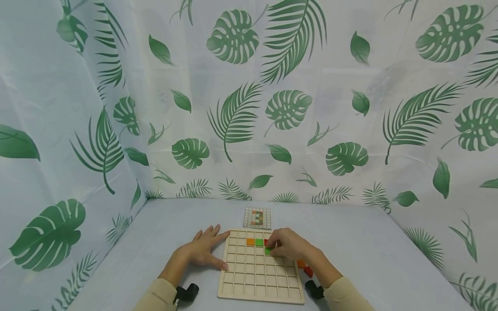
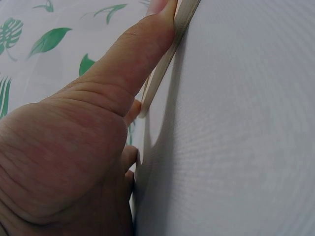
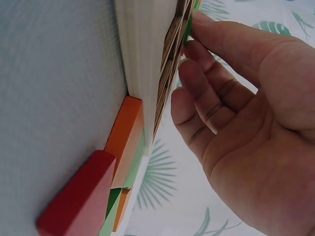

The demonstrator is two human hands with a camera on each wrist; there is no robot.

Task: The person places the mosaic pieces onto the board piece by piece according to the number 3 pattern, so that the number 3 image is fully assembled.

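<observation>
A wooden grid board point(image 1: 258, 280) lies on the table under both hands. An orange tile point(image 1: 250, 242), a green tile point(image 1: 259, 242) and a partly hidden red tile point(image 1: 266, 242) sit side by side in an upper row. My right hand point(image 1: 289, 244) pinches another green tile point(image 1: 268, 251) at the cell below the red one; in the right wrist view the thumb lies against the green tile point(image 3: 188, 28). Fingers spread, my left hand point(image 1: 202, 249) rests at the board's left edge, its thumb touching the rim point(image 2: 162, 66).
Beyond the board lies a small card point(image 1: 247, 222) with a coloured grid pattern. Loose tiles lie by the board's right side, among them an orange tile point(image 3: 123, 132), a red tile point(image 3: 76, 199) and green ones. A leaf-print cloth point(image 1: 249, 172) hangs behind the table.
</observation>
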